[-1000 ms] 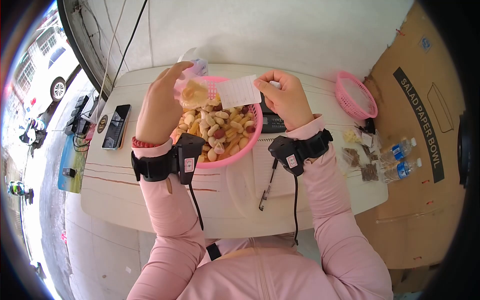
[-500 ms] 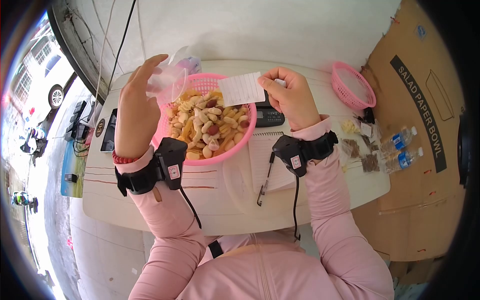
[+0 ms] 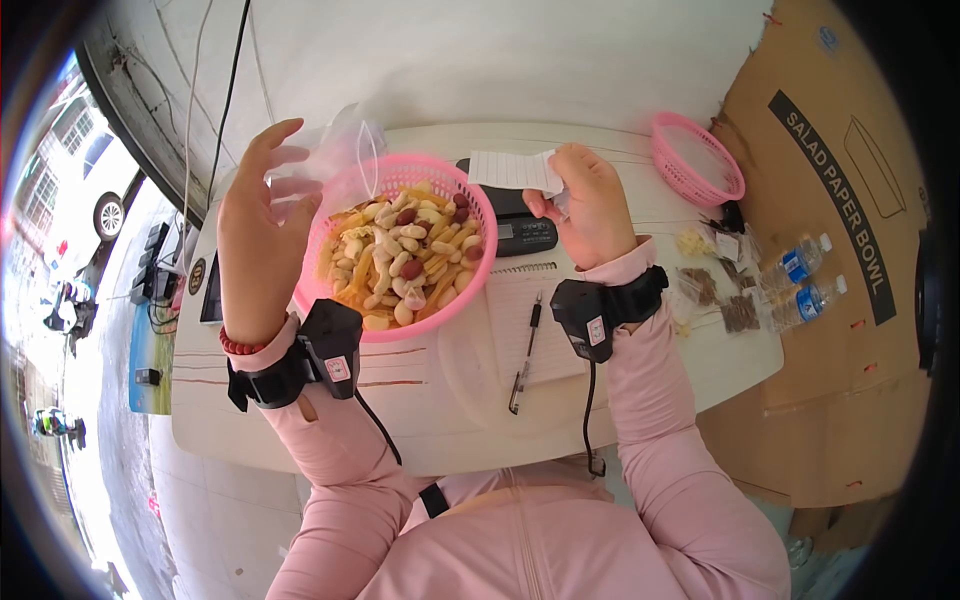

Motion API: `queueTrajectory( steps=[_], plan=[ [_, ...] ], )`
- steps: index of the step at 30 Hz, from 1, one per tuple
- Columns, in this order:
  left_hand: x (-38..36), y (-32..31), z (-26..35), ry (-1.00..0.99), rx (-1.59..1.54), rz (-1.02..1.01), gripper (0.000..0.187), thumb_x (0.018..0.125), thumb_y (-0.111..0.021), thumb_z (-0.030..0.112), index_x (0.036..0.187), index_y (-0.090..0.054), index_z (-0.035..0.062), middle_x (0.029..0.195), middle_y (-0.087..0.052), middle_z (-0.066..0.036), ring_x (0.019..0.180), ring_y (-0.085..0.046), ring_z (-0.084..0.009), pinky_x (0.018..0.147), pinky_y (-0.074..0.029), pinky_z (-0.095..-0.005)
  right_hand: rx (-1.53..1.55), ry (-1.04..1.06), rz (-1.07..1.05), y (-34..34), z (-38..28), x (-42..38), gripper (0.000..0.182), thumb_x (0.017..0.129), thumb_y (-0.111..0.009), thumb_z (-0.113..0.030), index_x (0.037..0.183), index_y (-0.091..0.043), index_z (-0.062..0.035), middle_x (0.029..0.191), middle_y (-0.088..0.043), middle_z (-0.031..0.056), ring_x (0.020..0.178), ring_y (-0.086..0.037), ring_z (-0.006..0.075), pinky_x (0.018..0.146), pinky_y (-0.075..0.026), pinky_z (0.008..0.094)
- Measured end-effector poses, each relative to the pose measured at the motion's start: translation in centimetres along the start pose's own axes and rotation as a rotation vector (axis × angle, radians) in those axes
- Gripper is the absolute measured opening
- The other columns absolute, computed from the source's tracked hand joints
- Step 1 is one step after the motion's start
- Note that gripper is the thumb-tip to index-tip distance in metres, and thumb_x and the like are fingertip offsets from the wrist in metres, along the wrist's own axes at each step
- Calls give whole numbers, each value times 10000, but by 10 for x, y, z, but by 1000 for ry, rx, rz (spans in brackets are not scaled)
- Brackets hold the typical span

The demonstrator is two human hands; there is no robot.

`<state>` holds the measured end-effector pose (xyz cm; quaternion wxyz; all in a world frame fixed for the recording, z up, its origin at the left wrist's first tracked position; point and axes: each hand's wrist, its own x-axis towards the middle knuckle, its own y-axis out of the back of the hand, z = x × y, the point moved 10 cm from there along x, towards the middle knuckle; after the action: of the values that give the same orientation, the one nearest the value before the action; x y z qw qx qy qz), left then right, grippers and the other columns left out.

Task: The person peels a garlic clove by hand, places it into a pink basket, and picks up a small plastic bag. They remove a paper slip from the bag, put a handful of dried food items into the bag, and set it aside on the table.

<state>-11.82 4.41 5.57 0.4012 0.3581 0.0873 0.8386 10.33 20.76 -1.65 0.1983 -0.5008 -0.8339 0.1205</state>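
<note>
My right hand (image 3: pixel 592 205) pinches a small lined paper slip (image 3: pixel 512 170), raised above the table at the back. My left hand (image 3: pixel 262 235) is up at the left with its fingers curved and apart. A clear plastic bag (image 3: pixel 355 150) overlaps those fingertips. Between my hands stands a pink basket (image 3: pixel 478 270) full of mixed snacks (image 3: pixel 410 255), with peanuts in the shell and yellow pieces among them. Partly behind the basket and slip is a black digital scale (image 3: pixel 525 235). A spiral notebook (image 3: pixel 545 350) lies closer to me, with a pen (image 3: pixel 527 345) on it.
At the back right stands a smaller pink basket (image 3: pixel 695 165). Small bags of brown pieces (image 3: pixel 740 313) and two water bottles (image 3: pixel 805 298) lie on the table's (image 3: pixel 650 400) right side. A large cardboard box (image 3: pixel 820 400) borders the right; a street with a white car (image 3: pixel 108 215) shows left.
The slip has tilted flatter and sits slightly farther back as my right hand turned. My left hand stays spread beside the bag. The whole view has shifted a little.
</note>
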Motion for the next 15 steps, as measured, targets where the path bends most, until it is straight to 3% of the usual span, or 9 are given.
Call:
queueTrajectory(
  steps=[9, 11, 15],
  plan=[
    [2, -39, 28, -36, -419, -83, 515, 779, -584, -81, 1255, -405, 0, 1131, -549, -129, 985, -602, -204, 808, -510, -277, 177, 53, -58, 13, -22, 0, 55, 834, -548, -70, 859, -522, -29, 639, -511, 25, 512, -431, 109, 471, -331, 228],
    [-1, -55, 35, -18, -536, -137, 492, 804, -593, -52, 1254, -398, -9, 1138, -546, -134, 983, -602, -211, 826, -508, -289, 133, -104, -13, 21, -17, -1, 105, 842, -595, -79, 897, -519, -30, 654, -524, 32, 514, -427, 109, 490, -357, 232],
    [-7, -82, 44, 49, -766, -210, 425, 861, -542, -47, 1255, -387, -16, 1163, -535, -152, 1044, -591, -246, 874, -505, -323, -103, -56, -21, 28, -23, -7, 96, 859, -611, -76, 885, -535, -23, 703, -531, 25, 574, -467, 117, 507, -337, 244]
  ],
)
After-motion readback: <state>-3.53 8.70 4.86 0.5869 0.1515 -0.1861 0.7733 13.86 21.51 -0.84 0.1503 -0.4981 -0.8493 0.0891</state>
